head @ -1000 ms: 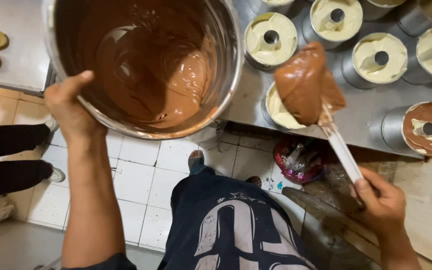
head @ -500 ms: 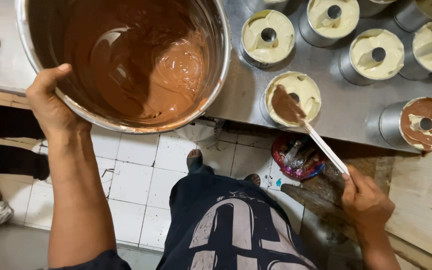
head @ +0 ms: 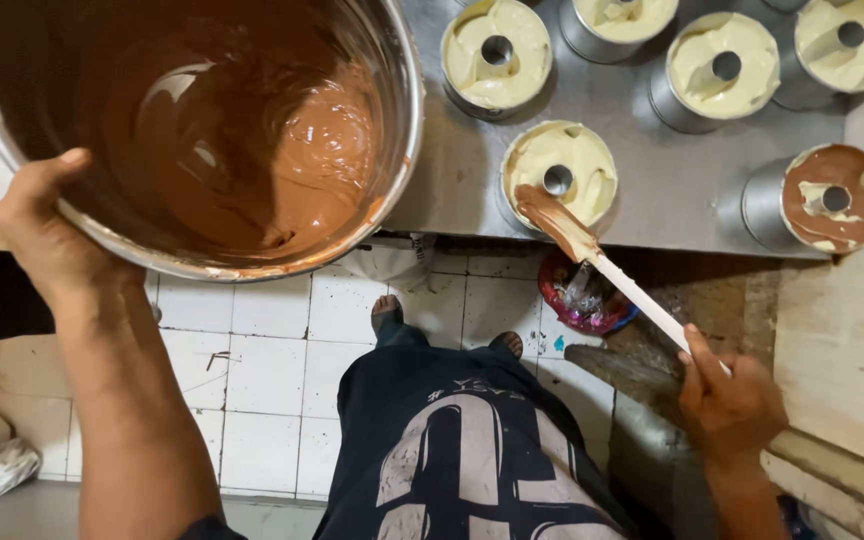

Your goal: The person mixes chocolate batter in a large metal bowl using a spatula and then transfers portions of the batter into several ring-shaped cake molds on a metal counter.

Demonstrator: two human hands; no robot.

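From the head view, the left hand (head: 47, 230) clamps its grip on the rim of the steel mixing bowl (head: 392, 190) of chocolate batter, held over the counter (head: 652, 210) edge; the right hand (head: 732, 405) grips the white spatula (head: 602, 265), its coated blade touching the nearest tube pan (head: 562, 180) of pale batter; I'd judge chocolate is being spooned onto it; next calls for wiping the blade clean against the rim
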